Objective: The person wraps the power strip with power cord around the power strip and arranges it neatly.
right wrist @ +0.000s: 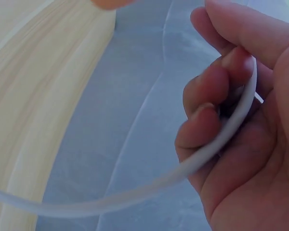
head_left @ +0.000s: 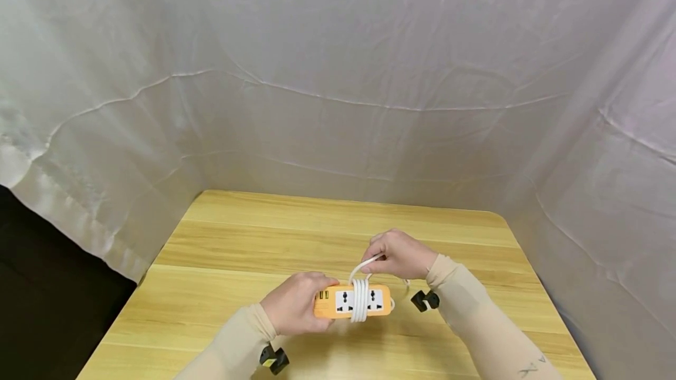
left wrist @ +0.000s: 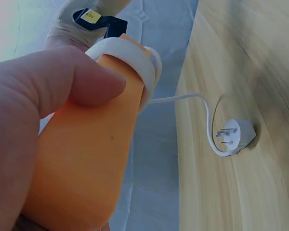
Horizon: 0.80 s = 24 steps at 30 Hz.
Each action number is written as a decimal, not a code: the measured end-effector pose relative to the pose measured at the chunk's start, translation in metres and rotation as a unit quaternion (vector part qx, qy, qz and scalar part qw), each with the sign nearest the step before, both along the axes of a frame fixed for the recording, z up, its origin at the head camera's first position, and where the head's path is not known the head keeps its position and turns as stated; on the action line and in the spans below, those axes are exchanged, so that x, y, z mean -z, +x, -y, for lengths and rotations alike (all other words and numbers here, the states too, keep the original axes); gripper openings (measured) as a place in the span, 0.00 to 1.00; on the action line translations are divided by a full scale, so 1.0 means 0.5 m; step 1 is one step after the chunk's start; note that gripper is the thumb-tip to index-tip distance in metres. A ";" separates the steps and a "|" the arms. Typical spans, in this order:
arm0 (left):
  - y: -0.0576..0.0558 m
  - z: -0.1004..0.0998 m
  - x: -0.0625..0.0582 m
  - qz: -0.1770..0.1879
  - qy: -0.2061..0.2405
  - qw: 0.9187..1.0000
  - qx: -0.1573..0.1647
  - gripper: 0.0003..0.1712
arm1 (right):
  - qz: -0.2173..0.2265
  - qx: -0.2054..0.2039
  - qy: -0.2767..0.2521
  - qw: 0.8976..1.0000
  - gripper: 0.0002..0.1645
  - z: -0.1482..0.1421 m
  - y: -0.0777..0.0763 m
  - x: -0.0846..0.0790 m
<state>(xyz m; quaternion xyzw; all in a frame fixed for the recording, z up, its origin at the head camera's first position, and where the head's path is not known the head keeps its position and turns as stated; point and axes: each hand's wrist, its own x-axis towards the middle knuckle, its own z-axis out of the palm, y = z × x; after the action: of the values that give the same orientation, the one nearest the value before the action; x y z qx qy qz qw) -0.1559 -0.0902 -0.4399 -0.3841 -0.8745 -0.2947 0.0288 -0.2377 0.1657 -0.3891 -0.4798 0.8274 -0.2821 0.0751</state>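
Observation:
An orange power strip (head_left: 343, 302) with white sockets is raised above the table, gripped at its left end by my left hand (head_left: 298, 304). White cord (head_left: 360, 301) is wound several turns around its middle. Above and to the right of the strip, my right hand (head_left: 398, 254) holds a loose length of that cord, with curled fingers around it in the right wrist view. The left wrist view shows my thumb (left wrist: 94, 82) pressed on the orange casing, and the cord's white plug (left wrist: 240, 134) lying on the wooden table with its metal pins showing.
The light wooden table (head_left: 253, 239) has rounded far corners. Pale grey cloth (head_left: 369, 75) hangs behind it and along both sides. A dark area (head_left: 42, 292) lies beyond the table's left edge. Black camera mounts (head_left: 425, 300) sit on both wrists.

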 end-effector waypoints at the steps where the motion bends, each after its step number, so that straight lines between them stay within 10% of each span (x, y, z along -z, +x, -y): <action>1: -0.001 0.000 0.001 0.004 0.001 1.000 -0.002 0.31 | 0.000 0.001 0.000 1.000 0.03 0.000 0.001 -0.001; 24: 0.000 -0.010 0.002 0.036 -0.017 0.998 -0.047 0.32 | -0.061 -0.007 0.009 0.998 0.05 0.013 0.035 -0.014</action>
<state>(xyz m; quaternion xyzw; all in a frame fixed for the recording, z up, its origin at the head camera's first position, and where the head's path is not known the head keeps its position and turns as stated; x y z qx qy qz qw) -0.1560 -0.0852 -0.4411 -0.3324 -0.8969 -0.2918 0.0041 -0.2203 0.1590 -0.3818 -0.5010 0.8297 -0.2444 0.0304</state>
